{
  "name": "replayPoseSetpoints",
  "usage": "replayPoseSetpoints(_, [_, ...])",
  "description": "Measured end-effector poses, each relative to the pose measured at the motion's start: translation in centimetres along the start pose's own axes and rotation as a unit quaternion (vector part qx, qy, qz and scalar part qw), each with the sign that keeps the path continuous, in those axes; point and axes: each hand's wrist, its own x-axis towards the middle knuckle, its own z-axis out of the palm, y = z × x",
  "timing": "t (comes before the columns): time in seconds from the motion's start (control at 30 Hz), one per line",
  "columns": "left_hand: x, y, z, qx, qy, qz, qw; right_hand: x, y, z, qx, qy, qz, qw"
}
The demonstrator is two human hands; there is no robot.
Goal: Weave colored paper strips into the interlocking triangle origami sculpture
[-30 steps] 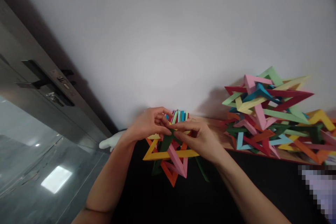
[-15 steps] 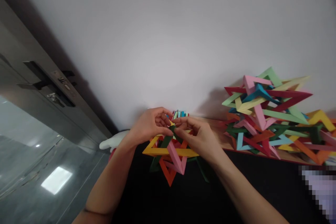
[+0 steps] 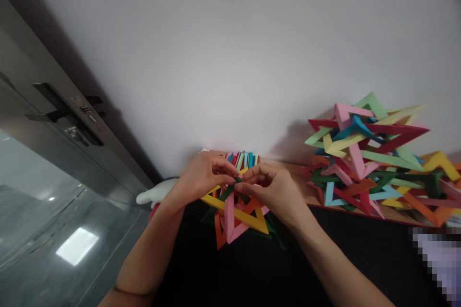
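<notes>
A paper star ornament [image 3: 229,216] of interlocked folded strips in yellow, pink, orange and dark green hangs below my two hands. My left hand [image 3: 205,177] pinches the dark green strip at its top between thumb and fingers. From the other side my right hand [image 3: 272,184] pinches the same green tip, the fingertips of both hands almost meeting. The upper part of the ornament is partly hidden behind my fingers. Just behind them, a row of folded coloured paper strips [image 3: 247,158] stands against the wall.
Several similar paper stars [image 3: 360,153] are piled on the wooden table [image 3: 306,189] at the right, by the white wall [image 3: 230,57]. A door with a black handle [image 3: 68,112] stands at the left. A white rounded object [image 3: 156,193] sits beside my left forearm.
The paper star has turned and shifted slightly to the left, its yellow strip now slanting down to the right. My fingertips have lowered a little, and more of the strip row shows.
</notes>
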Motion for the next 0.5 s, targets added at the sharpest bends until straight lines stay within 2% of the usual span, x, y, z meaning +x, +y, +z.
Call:
replayPoseSetpoints(0.17, [-0.6,0.2,0.1,0.063,0.019,0.037,0.997,-0.2,0.0,0.1,0.012,-0.01,0.015,1.0])
replayPoseSetpoints(0.33, [-0.6,0.0,0.2,0.084,0.029,0.047,0.995,-0.6,-0.2,0.6,0.031,-0.01,0.01,0.999])
replayPoseSetpoints(0.5, [-0.1,-0.6,-0.1,0.082,0.002,0.067,0.994,-0.5,-1.3,-0.7,-0.033,-0.016,-0.05,0.998])
